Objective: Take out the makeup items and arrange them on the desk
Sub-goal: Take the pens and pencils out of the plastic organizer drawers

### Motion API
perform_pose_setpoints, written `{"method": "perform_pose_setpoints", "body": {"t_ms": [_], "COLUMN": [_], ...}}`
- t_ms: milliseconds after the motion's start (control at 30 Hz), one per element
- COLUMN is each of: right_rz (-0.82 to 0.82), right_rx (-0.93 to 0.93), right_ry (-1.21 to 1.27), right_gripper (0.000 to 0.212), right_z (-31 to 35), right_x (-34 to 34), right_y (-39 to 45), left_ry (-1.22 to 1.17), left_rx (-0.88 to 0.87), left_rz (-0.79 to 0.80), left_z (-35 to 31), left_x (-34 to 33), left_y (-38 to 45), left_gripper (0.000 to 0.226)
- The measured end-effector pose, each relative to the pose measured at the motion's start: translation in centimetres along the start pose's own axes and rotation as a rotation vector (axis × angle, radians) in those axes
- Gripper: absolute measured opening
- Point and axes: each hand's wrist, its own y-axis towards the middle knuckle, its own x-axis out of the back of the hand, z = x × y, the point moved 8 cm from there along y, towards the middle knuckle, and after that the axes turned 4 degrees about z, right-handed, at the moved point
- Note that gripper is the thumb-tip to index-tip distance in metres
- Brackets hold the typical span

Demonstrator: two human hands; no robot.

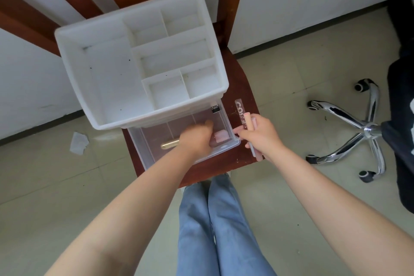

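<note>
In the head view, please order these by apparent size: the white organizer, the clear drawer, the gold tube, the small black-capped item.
1. white organizer
2. clear drawer, partly hidden by the left hand
3. gold tube, partly hidden too
4. black-capped item; these last two look close in size, so unsure.

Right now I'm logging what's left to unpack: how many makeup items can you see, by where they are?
In the open drawer: 3 (gold tube, pink item, black-capped item)
In the right hand: 2 (clear lettered tube, pink stick)
Total: 5

The drawer lay open from above; the white organizer overhung its back, blocking reach there.
</note>
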Motion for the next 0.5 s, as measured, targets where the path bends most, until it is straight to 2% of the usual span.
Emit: {"method": "perform_pose_setpoints", "body": {"t_ms": [100,200,267,333,400,500], "right_rz": [-0.026,-0.2,-0.233,-0.134,0.002,0.038], "right_rx": [-0.002,0.144,0.251,0.276,0.23,0.1], "right_ry": [-0.027,-0.342,-0.482,-0.571,-0.736,-0.964], "right_gripper": [0.014,0.007,0.01,0.012,0.006,0.038], "right_z": [0.1,2.0,4.0,5.3,5.8,6.1], "right_x": [0.2,1.0,0.0,-2.2,-5.2,-8.3], "right_y": [-0.2,-1.8,-3.2,-3.7,-3.1,-0.7], "left_ry": [-0.097,-0.322,-0.479,-0.608,-0.655,-0.72], "left_rx": [0.034,0.06,0.058,0.094,0.143,0.234], "left_rz": [0.054,0.085,0.064,0.031,0.007,-0.02], "left_z": [1.1,2.4,3.1,4.4,5.9,8.3], "left_x": [0.4,1.0,1.7,2.2,2.4,1.9], "left_y": [-0.6,-2.6,-4.5,-6.3,-8.1,-10.1], "left_gripper": [0.026,0.029,0.024,0.002,0.022,0.028]}}
